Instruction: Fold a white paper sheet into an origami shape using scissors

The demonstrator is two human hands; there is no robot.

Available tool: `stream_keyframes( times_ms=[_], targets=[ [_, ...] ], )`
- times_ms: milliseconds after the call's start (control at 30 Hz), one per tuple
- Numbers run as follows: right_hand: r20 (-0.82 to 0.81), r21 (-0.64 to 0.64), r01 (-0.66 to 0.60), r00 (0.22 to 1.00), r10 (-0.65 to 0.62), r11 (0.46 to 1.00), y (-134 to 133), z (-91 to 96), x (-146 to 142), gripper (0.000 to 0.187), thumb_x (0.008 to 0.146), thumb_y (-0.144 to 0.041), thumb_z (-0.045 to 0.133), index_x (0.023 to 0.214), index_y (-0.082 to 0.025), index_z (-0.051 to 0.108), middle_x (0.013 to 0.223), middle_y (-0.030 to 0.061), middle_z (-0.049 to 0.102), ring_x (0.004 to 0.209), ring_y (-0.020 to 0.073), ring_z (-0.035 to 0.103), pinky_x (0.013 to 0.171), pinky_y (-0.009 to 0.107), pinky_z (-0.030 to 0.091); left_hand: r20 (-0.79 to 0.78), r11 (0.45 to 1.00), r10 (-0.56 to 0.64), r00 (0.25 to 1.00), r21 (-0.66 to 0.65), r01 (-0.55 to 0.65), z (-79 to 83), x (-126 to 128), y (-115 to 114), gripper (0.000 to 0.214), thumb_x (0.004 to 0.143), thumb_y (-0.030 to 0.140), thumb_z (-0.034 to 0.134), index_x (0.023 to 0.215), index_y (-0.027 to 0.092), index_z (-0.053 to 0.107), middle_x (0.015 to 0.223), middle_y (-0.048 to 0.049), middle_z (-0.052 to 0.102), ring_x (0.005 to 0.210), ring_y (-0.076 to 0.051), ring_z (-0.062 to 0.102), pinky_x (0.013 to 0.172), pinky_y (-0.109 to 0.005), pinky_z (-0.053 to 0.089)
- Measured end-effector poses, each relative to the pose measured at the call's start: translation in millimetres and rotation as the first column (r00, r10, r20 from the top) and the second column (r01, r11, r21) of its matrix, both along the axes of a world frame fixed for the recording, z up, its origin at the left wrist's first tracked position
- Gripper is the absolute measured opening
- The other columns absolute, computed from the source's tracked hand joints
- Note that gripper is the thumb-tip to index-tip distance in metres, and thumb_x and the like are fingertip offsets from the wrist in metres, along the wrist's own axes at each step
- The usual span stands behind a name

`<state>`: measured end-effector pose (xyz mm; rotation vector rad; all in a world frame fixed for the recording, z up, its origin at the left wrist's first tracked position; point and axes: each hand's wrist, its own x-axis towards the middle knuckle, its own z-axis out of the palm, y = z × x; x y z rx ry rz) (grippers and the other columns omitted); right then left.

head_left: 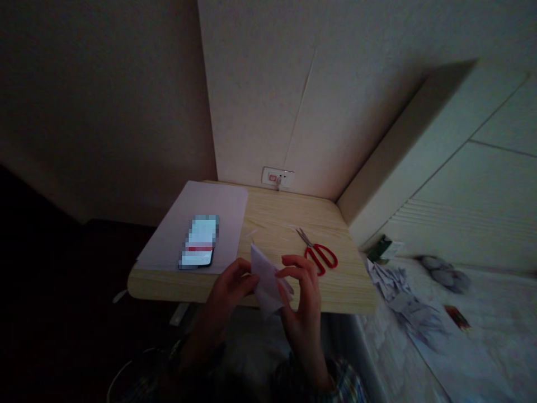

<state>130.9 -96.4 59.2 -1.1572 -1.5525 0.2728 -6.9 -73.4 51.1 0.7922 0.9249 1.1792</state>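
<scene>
A small folded piece of white paper [266, 280] is held over the near edge of a light wooden table [268, 224]. My left hand [229, 288] pinches its left side and my right hand [304, 296] grips its right side, fingers curled over the top fold. Red-handled scissors [319, 253] lie on the table just beyond my right hand. A lit phone [200, 242] rests on a sheet of white paper [197, 224] on the table's left part.
A wall socket [277, 178] sits at the back of the table. To the right, a bed surface holds a pile of folded paper pieces [398, 294] and a small dark box [384, 249]. The left of the room is dark.
</scene>
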Motion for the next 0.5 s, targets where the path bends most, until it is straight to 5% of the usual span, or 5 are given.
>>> stream_keyframes(
  times_ms=[267, 500],
  targets=[
    [-0.010, -0.048, -0.012, 1.000, 0.012, 0.999, 1.6, -1.3, 5.1, 0.009, 0.087, -0.017, 0.055, 0.083, -0.023, 0.060, 0.102, 0.0033, 0.058, 0.099, 0.0202, 0.055, 0.086, 0.036, 0.044, -0.085, 0.992, -0.129, 0.988, -0.019, 0.128, 0.9, -2.4, 4.0, 0.019, 0.058, 0.021, 0.078, 0.075, 0.018, 0.071, 0.073, -0.0009, 0.075, 0.071, -0.019, 0.068, 0.064, -0.026, 0.052],
    [0.035, -0.073, -0.153, 0.987, 0.156, 0.986, -3.9, -3.7, 10.9, 0.032, 0.097, -0.043, 0.036, 0.096, -0.024, 0.062, 0.114, 0.0073, 0.053, 0.105, 0.0227, 0.053, 0.086, 0.039, 0.046, -0.096, 0.999, 0.002, 0.995, -0.046, -0.006, -1.1, -6.0, 7.0, 0.016, 0.059, 0.028, 0.078, 0.068, 0.016, 0.072, 0.066, -0.0006, 0.073, 0.063, -0.017, 0.065, 0.061, -0.026, 0.053]
  ],
)
